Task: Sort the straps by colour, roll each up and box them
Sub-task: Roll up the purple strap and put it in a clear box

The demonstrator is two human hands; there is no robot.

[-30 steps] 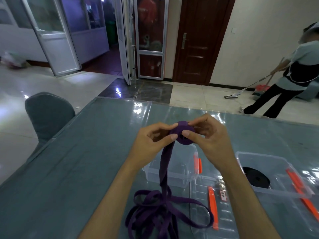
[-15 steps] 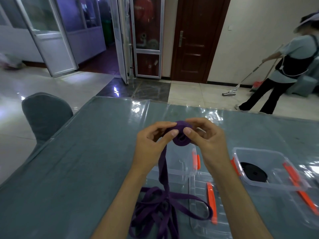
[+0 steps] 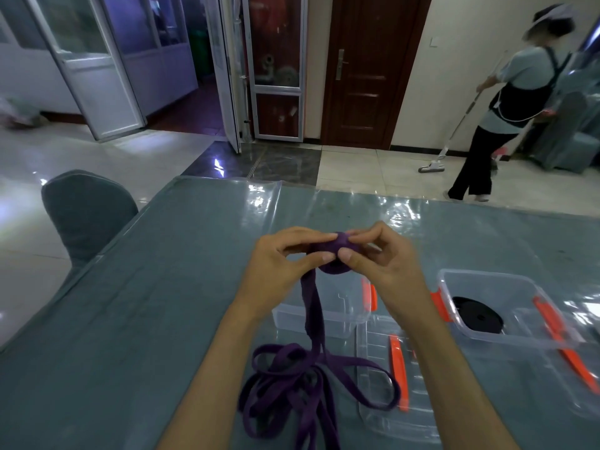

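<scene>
Head view: purple strap roll (image 3: pixel 334 254) between both hands' grip.

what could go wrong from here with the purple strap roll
1. The roll is pinched only by the fingertips of the left hand and right hand, above the table; a slip might let it spring loose.
2. The unrolled purple strap lies in a tangled heap, so pulling more in may snag or knot.
3. One loop lies across the clear lid and could drag it.
</scene>
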